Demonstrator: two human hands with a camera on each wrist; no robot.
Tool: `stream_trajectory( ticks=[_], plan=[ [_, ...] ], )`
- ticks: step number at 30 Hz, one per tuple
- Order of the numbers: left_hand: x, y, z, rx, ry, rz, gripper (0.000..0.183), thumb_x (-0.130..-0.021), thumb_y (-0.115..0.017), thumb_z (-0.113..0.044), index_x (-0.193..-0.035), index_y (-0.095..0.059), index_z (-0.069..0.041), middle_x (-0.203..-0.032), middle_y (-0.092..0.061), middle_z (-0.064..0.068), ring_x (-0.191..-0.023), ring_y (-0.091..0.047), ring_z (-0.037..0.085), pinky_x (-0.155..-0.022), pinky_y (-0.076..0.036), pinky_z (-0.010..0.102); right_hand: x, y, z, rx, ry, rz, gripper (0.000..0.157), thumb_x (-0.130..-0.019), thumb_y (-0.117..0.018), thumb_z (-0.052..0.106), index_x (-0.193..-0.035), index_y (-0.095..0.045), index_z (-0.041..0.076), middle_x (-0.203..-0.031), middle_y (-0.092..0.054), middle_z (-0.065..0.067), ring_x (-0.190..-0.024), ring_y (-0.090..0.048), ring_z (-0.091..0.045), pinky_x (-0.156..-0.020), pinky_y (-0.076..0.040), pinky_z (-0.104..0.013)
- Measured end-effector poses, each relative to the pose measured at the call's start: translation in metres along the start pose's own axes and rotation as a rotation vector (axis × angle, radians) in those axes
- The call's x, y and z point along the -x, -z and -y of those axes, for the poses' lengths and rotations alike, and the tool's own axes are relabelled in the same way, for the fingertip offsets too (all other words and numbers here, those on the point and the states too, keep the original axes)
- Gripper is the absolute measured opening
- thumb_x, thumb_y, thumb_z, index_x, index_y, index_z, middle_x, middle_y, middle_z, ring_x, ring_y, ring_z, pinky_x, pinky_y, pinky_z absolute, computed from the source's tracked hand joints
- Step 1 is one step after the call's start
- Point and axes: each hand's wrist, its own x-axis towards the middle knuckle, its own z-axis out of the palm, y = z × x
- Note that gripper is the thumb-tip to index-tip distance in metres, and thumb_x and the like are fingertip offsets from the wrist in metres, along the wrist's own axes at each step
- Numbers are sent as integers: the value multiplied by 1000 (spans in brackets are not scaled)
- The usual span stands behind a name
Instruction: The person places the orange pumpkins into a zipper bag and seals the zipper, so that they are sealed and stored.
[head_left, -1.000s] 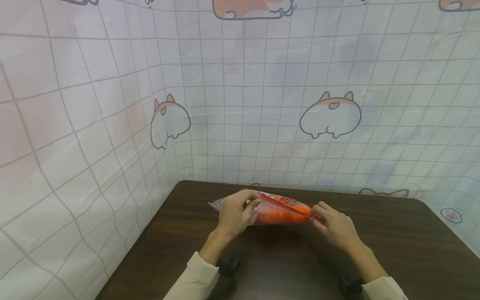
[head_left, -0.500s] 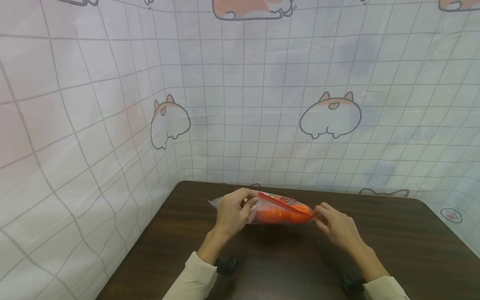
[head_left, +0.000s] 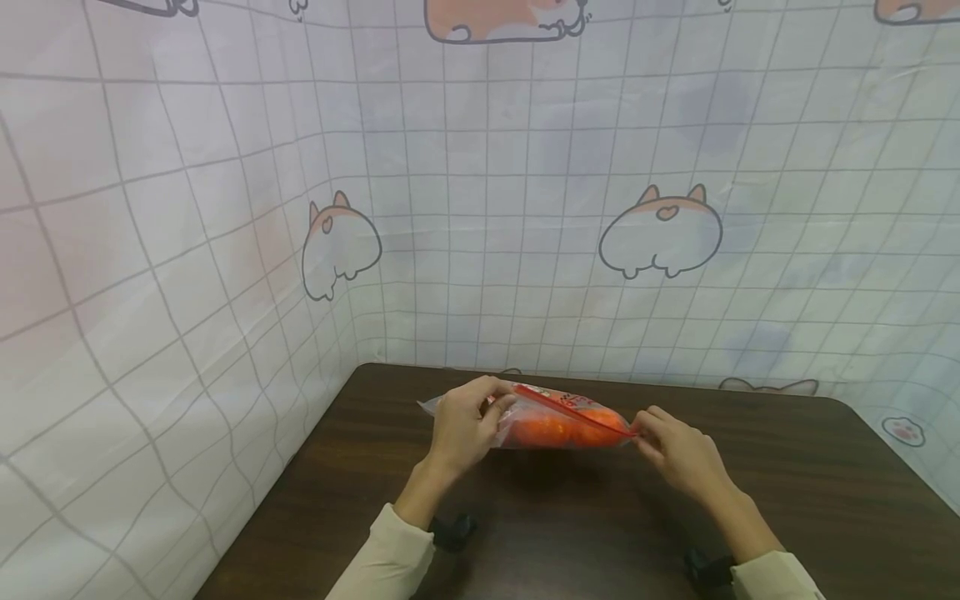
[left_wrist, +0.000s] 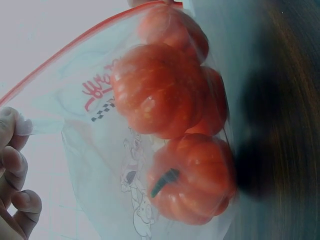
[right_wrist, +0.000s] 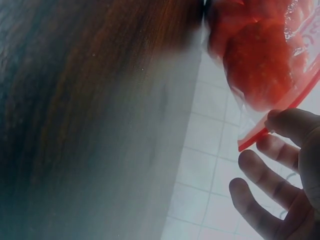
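A clear zip bag (left_wrist: 95,170) with a red seal strip (head_left: 570,411) and printed drawings is held over the table between both hands. Several orange-red pumpkins (left_wrist: 157,92) lie inside; one shows a dark green stem (left_wrist: 164,182). My left hand (head_left: 463,423) pinches the bag's top edge at the left end of the strip, thumb against forefinger. At the other end my right hand (head_left: 681,452) pinches the corner of the red strip between thumb and forefinger. Its other fingers (right_wrist: 257,202) are spread away from the plastic.
Beneath the hands is a dark brown wooden table (head_left: 795,467) with rounded far corners. A white gridded cloth (head_left: 510,250) with cartoon animal prints hangs behind it and along the left side. A dark wrist device (head_left: 453,533) sits under each forearm.
My right hand has slid slightly to the right, and the strip's end has moved with it. The left hand has shifted a little left and still pinches the bag.
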Motion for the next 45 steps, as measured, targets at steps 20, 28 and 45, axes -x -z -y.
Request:
stream_trajectory(
  ticks=[20,28,45],
  plan=[
    [-1,1,-1,11,-9,32,7,-91,-76,-19,-91,-74,-12,-82,-73,-2,-58,-49,3,-56,-43,17,0,2,-3,0,-43,35,16,-90,-76,18,-93,-63,26,-85,-56,10,-61,-47,-6,-46,-34,-29],
    [0,-1,-1,43,-48,40,5,-90,-77,-15,-89,-73,-12,-82,-71,-2,-58,-47,3,-55,-40,15,0,5,-3,4,-61,35,15,-90,-76,17,-93,-64,25,-82,-53,8,-57,-43,-9,-46,-33,-30],
    [9,-15,-9,48,-99,150,5,-94,-73,-21,-92,-73,-16,-81,-71,-7,-59,-43,0,-58,-35,11,3,3,-11,45,-174,193,8,-91,-74,24,-95,-66,23,-83,-67,5,-68,-61,-17,-51,-41,-38]
  ],
)
